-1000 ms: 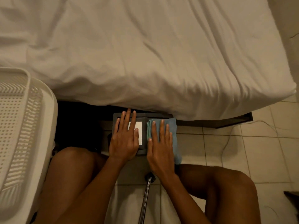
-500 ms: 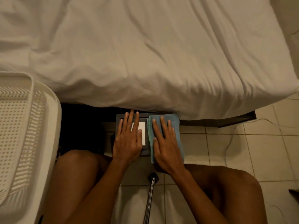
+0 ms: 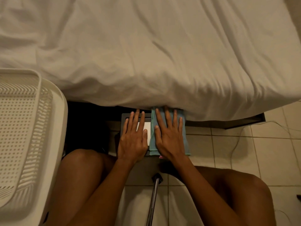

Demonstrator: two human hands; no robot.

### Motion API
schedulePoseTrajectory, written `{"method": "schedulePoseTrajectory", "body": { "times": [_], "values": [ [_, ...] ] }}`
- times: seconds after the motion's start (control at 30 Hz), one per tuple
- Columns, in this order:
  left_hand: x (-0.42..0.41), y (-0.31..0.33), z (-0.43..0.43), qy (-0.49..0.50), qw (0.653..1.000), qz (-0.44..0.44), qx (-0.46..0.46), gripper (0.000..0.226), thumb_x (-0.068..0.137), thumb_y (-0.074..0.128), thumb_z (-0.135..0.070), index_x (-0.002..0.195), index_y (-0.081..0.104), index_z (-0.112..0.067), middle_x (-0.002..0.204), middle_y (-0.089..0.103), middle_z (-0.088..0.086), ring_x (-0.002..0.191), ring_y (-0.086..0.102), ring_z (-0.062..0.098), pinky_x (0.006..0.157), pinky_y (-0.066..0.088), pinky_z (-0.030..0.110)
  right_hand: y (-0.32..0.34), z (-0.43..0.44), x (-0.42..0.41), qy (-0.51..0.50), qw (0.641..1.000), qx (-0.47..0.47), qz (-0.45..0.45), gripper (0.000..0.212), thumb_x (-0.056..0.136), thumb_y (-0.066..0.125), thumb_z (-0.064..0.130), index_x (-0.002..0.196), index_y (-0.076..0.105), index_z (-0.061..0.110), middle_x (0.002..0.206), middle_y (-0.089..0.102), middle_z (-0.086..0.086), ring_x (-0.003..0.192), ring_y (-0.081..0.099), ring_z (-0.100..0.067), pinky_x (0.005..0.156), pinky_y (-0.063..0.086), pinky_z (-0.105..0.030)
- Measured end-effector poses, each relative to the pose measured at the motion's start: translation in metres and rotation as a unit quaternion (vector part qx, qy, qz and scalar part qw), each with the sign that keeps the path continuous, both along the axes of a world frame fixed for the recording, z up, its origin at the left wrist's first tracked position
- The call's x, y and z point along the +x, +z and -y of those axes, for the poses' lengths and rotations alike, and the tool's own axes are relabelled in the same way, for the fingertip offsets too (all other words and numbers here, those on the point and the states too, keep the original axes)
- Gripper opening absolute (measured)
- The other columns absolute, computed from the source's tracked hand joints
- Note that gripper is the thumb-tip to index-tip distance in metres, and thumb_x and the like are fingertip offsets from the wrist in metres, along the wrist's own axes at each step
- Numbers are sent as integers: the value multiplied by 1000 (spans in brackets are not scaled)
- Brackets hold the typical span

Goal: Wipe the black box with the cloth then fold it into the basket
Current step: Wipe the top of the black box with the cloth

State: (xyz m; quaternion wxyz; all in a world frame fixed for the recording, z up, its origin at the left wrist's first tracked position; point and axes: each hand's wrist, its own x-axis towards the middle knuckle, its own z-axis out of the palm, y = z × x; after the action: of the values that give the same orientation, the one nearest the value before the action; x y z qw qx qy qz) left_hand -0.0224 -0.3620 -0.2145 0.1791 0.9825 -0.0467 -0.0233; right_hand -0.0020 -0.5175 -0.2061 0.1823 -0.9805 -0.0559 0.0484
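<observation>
The black box [image 3: 125,117] stands on the floor at the bed's edge, with a white label on its top. My left hand [image 3: 132,139] lies flat on the box's left half, fingers spread over the label. A light blue cloth [image 3: 185,141] covers the box's right half, its far end tucked under the hanging sheet. My right hand [image 3: 169,136] presses flat on the cloth, fingers apart. The white perforated basket [image 3: 53,128] stands at the far left.
A bed with a white sheet [image 3: 162,54] fills the top of the view and overhangs the box. My bare knees flank the box. A metal rod [image 3: 154,198] rises from the floor between my legs. A thin cable [image 3: 241,136] trails over the tiles at right.
My right hand has slid the cloth away from me along the box top, up to the sheet's edge. My left hand has stayed flat on the box.
</observation>
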Motion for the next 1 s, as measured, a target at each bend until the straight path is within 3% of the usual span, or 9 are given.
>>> {"method": "schedulePoseTrajectory", "body": {
  "times": [0.2,0.37,0.63,0.87,1.0],
  "values": [
    [-3,-2,0,0,1000,-3,2,61,105,20,-34,160,-1,-17,168,-3,4,156,-6,16,127,3,35,-4,0,-49,12,999,23,-20,61,104,23,43,159,0,31,168,-9,3,154,-11,-21,122,-3,-48],
    [3,-2,-2,2,1000,0,-2,60,105,22,-33,160,3,-16,168,0,4,156,-3,18,127,5,36,1,-1,-22,13,999,27,-16,60,103,26,43,158,1,36,167,-10,5,154,-14,-20,124,-7,-45],
    [1,-5,-1,4,1000,0,-9,59,105,22,-32,160,5,-17,169,2,4,156,-3,17,127,6,36,1,-3,-25,-40,999,16,-23,62,103,28,42,158,-1,36,167,-10,2,153,-14,-21,124,0,-51],
    [2,-4,-4,-2,1000,0,-10,61,105,25,-33,160,2,-19,169,2,3,156,-4,16,127,1,34,-3,10,-11,60,998,-2,-7,63,102,29,45,158,1,34,168,-9,2,154,-13,-25,123,2,-55],
    [1,-3,-2,-1,1000,0,-19,60,105,27,-31,160,4,-18,169,3,3,156,-3,17,127,3,35,-4,8,-14,12,1000,2,-1,65,101,30,47,158,1,35,168,-7,2,154,-11,-24,124,2,-53]
  ]
}}
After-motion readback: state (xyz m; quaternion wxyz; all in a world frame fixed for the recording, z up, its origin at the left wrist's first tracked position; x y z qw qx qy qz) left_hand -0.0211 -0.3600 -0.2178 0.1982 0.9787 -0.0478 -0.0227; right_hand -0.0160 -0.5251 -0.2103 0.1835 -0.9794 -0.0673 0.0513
